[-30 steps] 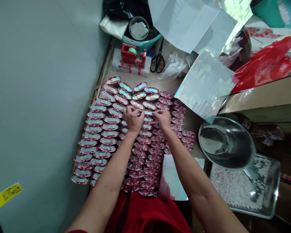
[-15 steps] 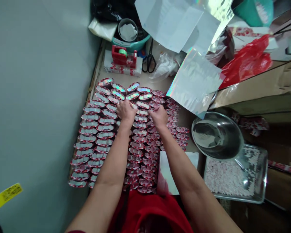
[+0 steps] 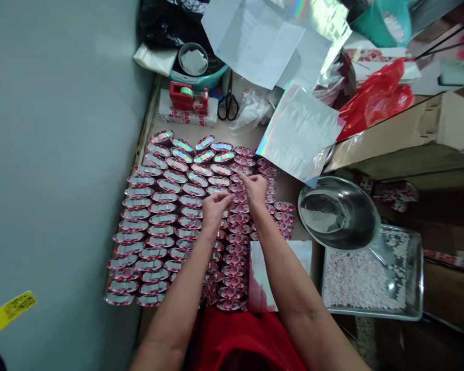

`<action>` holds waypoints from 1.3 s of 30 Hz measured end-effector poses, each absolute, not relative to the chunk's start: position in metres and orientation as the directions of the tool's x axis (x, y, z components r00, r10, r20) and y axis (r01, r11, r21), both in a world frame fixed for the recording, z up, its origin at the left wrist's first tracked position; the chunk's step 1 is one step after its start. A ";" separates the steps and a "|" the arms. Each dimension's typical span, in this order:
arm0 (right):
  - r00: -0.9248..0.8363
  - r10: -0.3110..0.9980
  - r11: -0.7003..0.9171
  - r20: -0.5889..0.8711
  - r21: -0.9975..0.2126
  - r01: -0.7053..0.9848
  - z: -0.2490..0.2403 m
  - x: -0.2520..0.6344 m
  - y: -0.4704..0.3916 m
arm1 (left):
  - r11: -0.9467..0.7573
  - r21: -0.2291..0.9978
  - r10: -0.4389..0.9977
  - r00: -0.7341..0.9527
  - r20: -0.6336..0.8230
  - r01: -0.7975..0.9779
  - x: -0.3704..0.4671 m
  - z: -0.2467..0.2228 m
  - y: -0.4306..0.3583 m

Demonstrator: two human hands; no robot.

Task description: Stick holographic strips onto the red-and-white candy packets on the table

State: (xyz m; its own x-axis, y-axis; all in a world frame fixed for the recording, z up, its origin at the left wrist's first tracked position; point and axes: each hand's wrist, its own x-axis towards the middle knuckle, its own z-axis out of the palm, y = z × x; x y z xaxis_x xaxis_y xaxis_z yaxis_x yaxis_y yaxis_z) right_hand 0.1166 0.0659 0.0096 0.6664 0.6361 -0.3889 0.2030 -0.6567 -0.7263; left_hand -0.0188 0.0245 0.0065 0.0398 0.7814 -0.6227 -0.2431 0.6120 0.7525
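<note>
Rows of small upright packets with pointed-oval ends, red-edged, stand packed together on the table before me. Those on the left and in the middle show silvery tops; the ones on the right show pink ovals. My left hand hovers over the middle rows with its thumb and fingertips pinched together; whatever is between them is too small to make out. Close by on its right, my right hand is curled, thumb and forefinger close together over the pink-topped packets. What its fingertips hold, if anything, does not show.
Right of the packets are a steel bowl and a metal tray of small pale pieces with a spoon. Shiny sheets, scissors and a red tape dispenser lie behind. A wall bounds the left.
My left hand has moved down and to the right, nearer my right hand, uncovering silvery-topped packets in the middle. My right hand stays over nearly the same rows. The view has shifted slightly.
</note>
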 end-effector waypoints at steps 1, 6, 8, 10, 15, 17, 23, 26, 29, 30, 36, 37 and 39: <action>0.668 0.634 -0.651 -0.390 -0.735 0.189 0.009 0.118 0.064 | 0.613 0.754 0.781 0.037 -0.624 -0.237 -0.018 0.005 0.026; 0.542 0.678 -0.569 -0.495 -0.821 -0.038 0.011 0.135 0.050 | 0.624 0.774 0.781 0.104 -0.616 -0.106 -0.027 0.002 0.042; 0.432 0.708 -0.544 -0.559 -0.821 -0.170 0.011 0.143 0.046 | 0.591 0.806 0.800 0.114 -0.589 0.019 -0.032 0.003 0.057; 0.390 0.724 -0.516 -0.568 -0.822 -0.239 0.007 0.149 0.050 | 0.536 0.832 0.829 0.095 -0.550 0.143 -0.033 0.004 0.079; 0.484 0.784 -0.419 -0.389 -0.907 -0.050 -0.018 0.159 0.102 | 0.343 0.797 0.920 -0.006 -0.392 0.497 -0.013 0.002 0.147; 0.487 0.815 -0.424 -0.313 -0.895 0.135 -0.025 0.163 0.127 | 0.300 0.720 0.936 -0.045 -0.350 0.625 0.001 0.000 0.169; 0.507 0.857 -0.404 -0.086 -0.724 0.560 -0.026 0.181 0.159 | 0.196 0.580 0.972 -0.077 -0.223 0.791 0.038 -0.004 0.204; 0.536 0.840 -0.452 -0.083 -0.653 0.607 -0.025 0.189 0.165 | 0.176 0.557 0.973 -0.059 -0.222 0.812 0.048 -0.006 0.212; 0.549 0.825 -0.498 -0.135 -0.633 0.592 -0.026 0.193 0.171 | 0.185 0.538 0.966 -0.053 -0.251 0.822 0.050 -0.008 0.217; 0.555 0.819 -0.509 -0.147 -0.632 0.585 -0.026 0.194 0.174 | 0.185 0.534 0.966 -0.053 -0.252 0.825 0.050 -0.009 0.218; 0.569 0.804 -0.534 -0.175 -0.634 0.559 -0.025 0.194 0.178 | 0.134 0.523 0.980 -0.033 -0.198 0.842 0.049 -0.016 0.216; 0.569 0.804 -0.532 -0.173 -0.636 0.559 -0.025 0.194 0.178 | 0.130 0.521 0.981 -0.033 -0.191 0.844 0.049 -0.017 0.216; 0.568 0.806 -0.528 -0.167 -0.639 0.560 -0.026 0.194 0.178 | 0.125 0.516 0.983 -0.036 -0.179 0.848 0.050 -0.019 0.215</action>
